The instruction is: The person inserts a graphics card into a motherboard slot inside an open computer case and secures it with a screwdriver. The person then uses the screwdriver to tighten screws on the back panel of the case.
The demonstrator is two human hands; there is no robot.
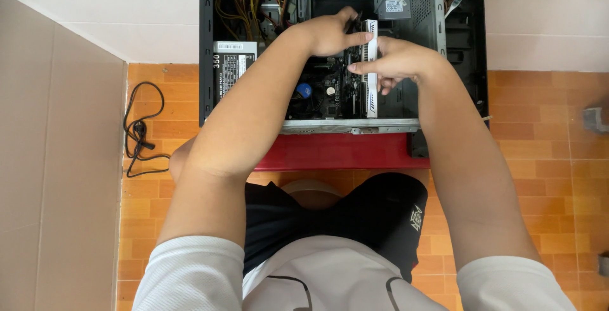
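White graphics card (371, 70) standing on edge inside open computer case (209, 45), upper centre of frame. Long axis running top-to-bottom in frame, one end near drive bays at top, other end near case's lower rail. Left hand (330, 32) pinching card's upper end, thumb and fingers closed round it. Right hand (393, 62) gripping card mid-length from right side, fingers curled over edge. Blue-centred CPU fan (304, 90) just left of card, on motherboard. Power supply w/ label (233, 64) at case's left side, yellow wires above. Black cable (141, 130) coiled on orange tile floor (545, 133), left of frame. Red surface (336, 151) under case's near edge.
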